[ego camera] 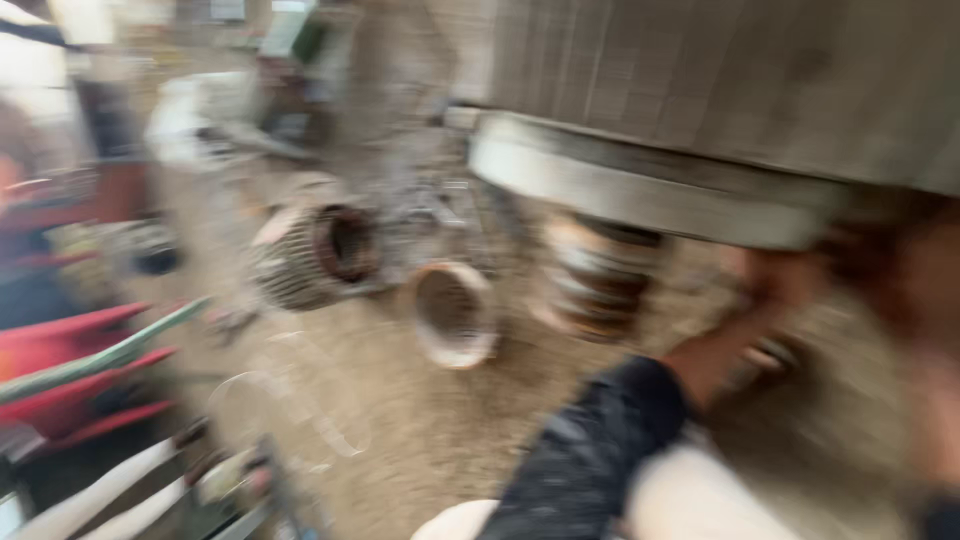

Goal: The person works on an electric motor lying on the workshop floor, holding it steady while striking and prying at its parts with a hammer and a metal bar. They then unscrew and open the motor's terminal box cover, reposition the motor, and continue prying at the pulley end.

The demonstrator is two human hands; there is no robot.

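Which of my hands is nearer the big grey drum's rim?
Probably the left hand, just under the drum's rim. The right hand can't be made out in the blur at the right edge.

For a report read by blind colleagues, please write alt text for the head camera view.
Very blurred view down onto a dusty workshop floor: an arm in a dark sleeve reaches toward the underside of a large grey cylindrical object with a pale rim. The hand is smeared, so its grip cannot be told. Round ribbed metal housings lie on the floor, and red bars stand at left.
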